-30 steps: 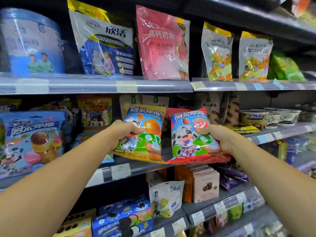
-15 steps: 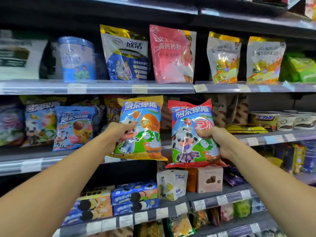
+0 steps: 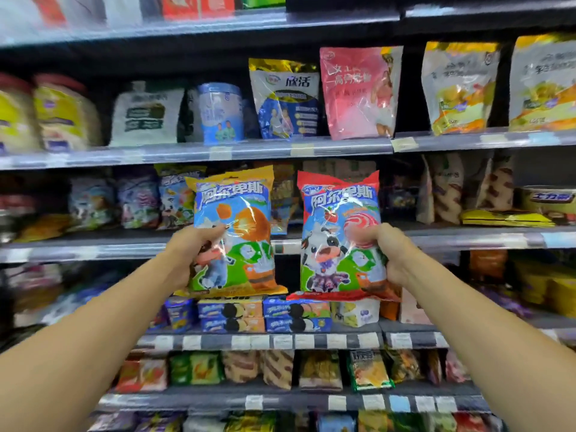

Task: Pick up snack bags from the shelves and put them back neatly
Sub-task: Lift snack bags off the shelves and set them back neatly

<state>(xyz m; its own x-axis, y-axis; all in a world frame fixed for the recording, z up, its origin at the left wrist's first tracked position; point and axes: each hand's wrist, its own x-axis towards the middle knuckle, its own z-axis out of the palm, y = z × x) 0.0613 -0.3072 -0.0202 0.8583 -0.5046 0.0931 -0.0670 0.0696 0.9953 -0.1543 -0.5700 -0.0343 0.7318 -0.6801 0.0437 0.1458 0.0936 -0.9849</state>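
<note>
My left hand (image 3: 190, 254) grips a yellow-edged candy bag (image 3: 237, 213) with a cartoon cow and an orange lollipop by its left side. A red-edged candy bag (image 3: 336, 213) with a cow and a pink swirl lollipop is clutched at its right side in my right hand (image 3: 392, 254). Both bags are upright, side by side, held in the air in front of the middle shelf (image 3: 467, 238). A small gap separates them.
Similar cartoon bags (image 3: 137, 201) stand on the middle shelf to the left. Large pouches (image 3: 358, 92) and a blue tin (image 3: 221, 112) fill the shelf above. Cookie boxes (image 3: 233, 316) line the shelf below, with more snack packs (image 3: 367, 369) lower down.
Both bags have come out from the shelf and now stand upright and higher in view. The camera has pulled back and shows more shelves to the left and below.
</note>
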